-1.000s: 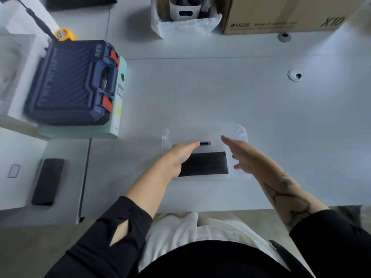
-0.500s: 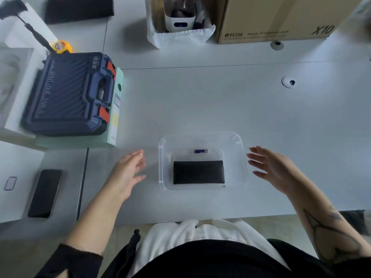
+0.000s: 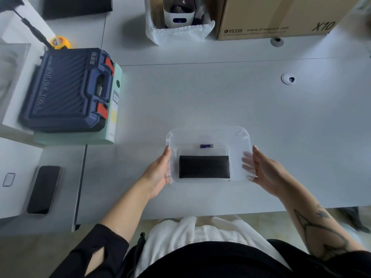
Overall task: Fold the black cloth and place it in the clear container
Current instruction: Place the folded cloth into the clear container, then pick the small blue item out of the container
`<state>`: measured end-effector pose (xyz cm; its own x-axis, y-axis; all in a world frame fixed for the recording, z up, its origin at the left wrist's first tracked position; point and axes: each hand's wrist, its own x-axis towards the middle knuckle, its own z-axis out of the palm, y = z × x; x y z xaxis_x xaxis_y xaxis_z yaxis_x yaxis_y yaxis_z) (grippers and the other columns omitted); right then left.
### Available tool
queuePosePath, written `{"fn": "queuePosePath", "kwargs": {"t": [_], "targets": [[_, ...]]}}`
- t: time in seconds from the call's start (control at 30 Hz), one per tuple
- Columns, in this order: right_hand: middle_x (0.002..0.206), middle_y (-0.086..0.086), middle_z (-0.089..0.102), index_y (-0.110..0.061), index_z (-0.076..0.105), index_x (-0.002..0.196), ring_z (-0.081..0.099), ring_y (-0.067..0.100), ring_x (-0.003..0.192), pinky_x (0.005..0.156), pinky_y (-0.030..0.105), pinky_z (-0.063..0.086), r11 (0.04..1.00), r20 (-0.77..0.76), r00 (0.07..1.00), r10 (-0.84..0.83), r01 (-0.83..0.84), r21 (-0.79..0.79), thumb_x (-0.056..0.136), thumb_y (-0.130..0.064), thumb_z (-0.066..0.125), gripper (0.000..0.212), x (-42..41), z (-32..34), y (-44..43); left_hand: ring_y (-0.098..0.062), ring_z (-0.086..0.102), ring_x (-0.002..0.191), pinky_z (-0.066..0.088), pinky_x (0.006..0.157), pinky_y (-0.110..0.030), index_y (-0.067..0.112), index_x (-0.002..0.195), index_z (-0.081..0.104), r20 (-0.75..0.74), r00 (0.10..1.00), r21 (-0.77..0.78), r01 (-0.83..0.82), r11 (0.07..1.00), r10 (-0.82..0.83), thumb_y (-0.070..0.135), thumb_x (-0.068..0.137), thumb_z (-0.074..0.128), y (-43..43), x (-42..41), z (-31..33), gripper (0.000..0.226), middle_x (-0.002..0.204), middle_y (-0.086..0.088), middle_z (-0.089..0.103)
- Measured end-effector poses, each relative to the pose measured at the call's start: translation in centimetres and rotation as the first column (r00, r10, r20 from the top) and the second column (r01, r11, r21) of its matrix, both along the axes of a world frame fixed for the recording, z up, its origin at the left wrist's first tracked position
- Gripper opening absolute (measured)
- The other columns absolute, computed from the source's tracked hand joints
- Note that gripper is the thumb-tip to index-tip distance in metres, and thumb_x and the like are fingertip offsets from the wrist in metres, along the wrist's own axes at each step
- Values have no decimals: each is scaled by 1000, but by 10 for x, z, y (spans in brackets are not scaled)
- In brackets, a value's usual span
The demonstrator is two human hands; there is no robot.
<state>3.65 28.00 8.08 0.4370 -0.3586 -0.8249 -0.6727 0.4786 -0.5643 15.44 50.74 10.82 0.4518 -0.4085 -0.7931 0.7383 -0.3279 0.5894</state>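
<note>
While clasping the clear tub by its side walls, sets left hand to the left wall and right hand to the right, thumbs straight along the rim, fingers lightly bent under the flared sides, dimly seen through the plastic. Lower centre of frame, over the bench. Inside, black pouch with small battery just beyond.

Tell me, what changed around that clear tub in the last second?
The left hand had been at the small purple cylinder inside the clear tub; both hands then drew outward. Now it and the right hand have closed in and hold the tub's side walls. The black pouch and cylinder stayed put.
</note>
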Motion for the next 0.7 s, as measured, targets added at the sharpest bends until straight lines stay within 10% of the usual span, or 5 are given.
{"fn": "queuePosePath", "kwargs": {"t": [0.27,0.37,0.53,0.6,0.7], "targets": [[111,2,58,-10,49,133,54,18,95,75,34,44,1000,-26,1000,15,-15,6,96,-48,34,55,-5,1,-20,-17,45,128,46,82,-22,15,146,34,9,1000,97,-31,995,30,49,98,24,-20,-5,-5,60,138,1,46],[128,5,55,-14,52,127,48,23,126,100,43,36,975,-17,999,-50,45,-220,93,-47,42,48,2,15,-29,-21,37,139,33,110,-37,12,147,30,205,976,331,-135,934,69,61,90,36,-15,7,-8,76,155,-3,35],[111,1,64,-17,62,113,57,15,108,95,34,43,941,239,970,-52,128,-313,94,-24,47,24,30,40,-29,-7,62,103,47,92,-29,22,106,55,733,600,-20,-450,893,320,12,93,49,-36,9,26,17,106,4,64],[112,1,63,-17,61,115,57,18,111,94,34,43,966,208,978,17,37,-256,93,-26,49,27,41,34,-22,-3,62,87,49,88,-34,25,94,55,715,647,-56,-324,944,265,6,92,48,-54,2,22,21,94,6,63],[133,4,51,-19,50,130,44,22,130,98,39,36,977,15,984,176,-173,-122,90,-45,49,48,49,14,-9,-16,53,118,36,102,-25,13,124,52,501,865,198,-88,976,-24,12,94,47,-80,-8,-13,31,129,-3,56]]}}
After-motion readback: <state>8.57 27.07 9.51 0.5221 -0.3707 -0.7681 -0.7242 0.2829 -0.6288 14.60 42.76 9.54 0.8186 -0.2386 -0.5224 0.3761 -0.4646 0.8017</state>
